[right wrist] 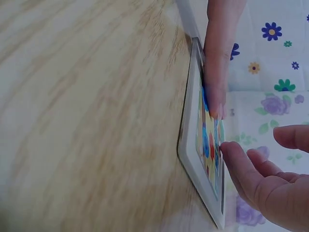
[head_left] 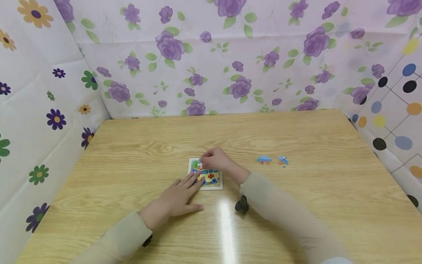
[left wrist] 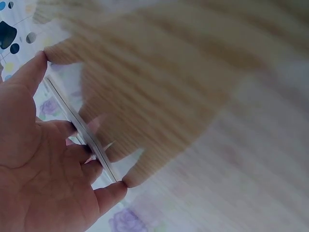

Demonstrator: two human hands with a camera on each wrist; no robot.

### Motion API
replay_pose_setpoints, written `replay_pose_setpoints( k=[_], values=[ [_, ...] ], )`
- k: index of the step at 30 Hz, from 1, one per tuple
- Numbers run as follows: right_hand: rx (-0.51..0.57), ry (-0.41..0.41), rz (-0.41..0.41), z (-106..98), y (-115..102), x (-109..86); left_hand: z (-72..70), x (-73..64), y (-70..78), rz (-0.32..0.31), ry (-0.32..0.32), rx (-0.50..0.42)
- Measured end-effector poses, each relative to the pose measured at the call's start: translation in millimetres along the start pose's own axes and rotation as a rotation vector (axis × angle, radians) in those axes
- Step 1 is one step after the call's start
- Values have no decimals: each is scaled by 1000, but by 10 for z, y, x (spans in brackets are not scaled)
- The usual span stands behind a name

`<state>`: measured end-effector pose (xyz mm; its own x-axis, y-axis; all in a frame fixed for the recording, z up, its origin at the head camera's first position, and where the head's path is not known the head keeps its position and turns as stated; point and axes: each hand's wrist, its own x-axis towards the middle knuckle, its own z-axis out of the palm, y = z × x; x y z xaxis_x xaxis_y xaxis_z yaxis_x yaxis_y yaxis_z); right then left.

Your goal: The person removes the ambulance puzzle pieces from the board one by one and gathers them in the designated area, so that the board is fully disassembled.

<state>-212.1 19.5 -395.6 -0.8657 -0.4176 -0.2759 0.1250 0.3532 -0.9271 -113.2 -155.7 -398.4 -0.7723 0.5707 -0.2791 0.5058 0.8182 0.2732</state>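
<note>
A small jigsaw puzzle [head_left: 211, 178] in a white frame lies in the middle of the table; it pictures a yellow ambulance with a red cross. My left hand [head_left: 179, 196] is spread flat, fingertips on the puzzle's left side and thumb on the table in front. Over the puzzle's upper edge bends my right hand [head_left: 215, 160]. In the right wrist view, one fingertip of the right hand [right wrist: 270, 183] comes down at the picture's surface, while another finger is raised apart from it. From the left wrist, the puzzle [left wrist: 84, 130] appears edge-on beyond the fingers.
Two loose clusters of puzzle pieces, one blue [head_left: 265, 159] and one blue and orange [head_left: 282, 161], lie right of the puzzle. The wooden table [head_left: 148, 143] meets flowered cloth walls [head_left: 197, 58] at the back and sides.
</note>
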Motion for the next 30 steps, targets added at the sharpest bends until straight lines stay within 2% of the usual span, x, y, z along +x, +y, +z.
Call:
replay_pose_setpoints(
  k=[4,11,18,30],
  values=[
    [28,2,30,50,-37,4,-5,-1,-2,-6,-8,1],
    [111,52,121,113,-107,0,-6,25,-25,-3,-19,2],
    [232,88,151,156,-96,-5,-13,15,-20,-5,-29,-13],
    [267,179,192,238,-135,-39,-18,6,2,-6,-14,-17]
  ],
)
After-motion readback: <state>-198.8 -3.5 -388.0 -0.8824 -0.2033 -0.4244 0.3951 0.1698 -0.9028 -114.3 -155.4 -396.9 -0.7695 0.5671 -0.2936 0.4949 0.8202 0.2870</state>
